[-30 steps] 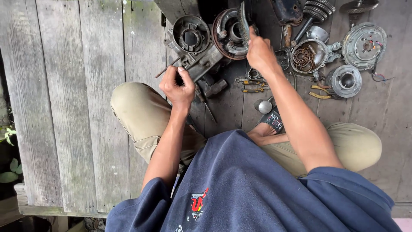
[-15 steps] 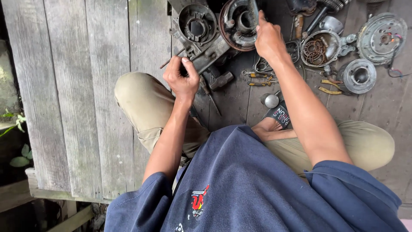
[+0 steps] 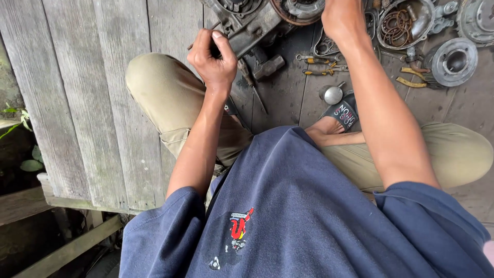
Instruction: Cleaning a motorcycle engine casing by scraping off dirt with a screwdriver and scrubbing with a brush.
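- Left hand (image 3: 213, 59): fist closed around a slim tool handle (image 3: 201, 37), of which only a short dark end shows past the knuckles; the kind of tool cannot be told.
- Engine case (image 3: 252, 23): the grey metal casting lies just ahead of the left fist and touches it, or nearly so, at the case's near corner. Its long axis runs on a slant, from that corner away toward the right hand.
- Right hand (image 3: 342, 18): set on the far end of the same casting, beside the round rusty cover (image 3: 298, 7). The fingers are cut off by the top edge of the view, so whether they clasp the case or only press on it cannot be told.
- Nearer hand: the left, which is at the case's near corner; the right arm is stretched farther out.
- Hammer (image 3: 267, 66): lies just right of the left fist, below the case, head toward the right.
- Screwdriver (image 3: 252, 85): beside the hammer, blade pointing back toward the knee (image 3: 154, 87).
- Yellow-handled pliers (image 3: 321, 66): on the plank floor (image 3: 87, 103) between the two forearms.
- Metal bowl of rings (image 3: 404, 23) and round hub (image 3: 453, 62): right of the right forearm, well apart from the left grip.
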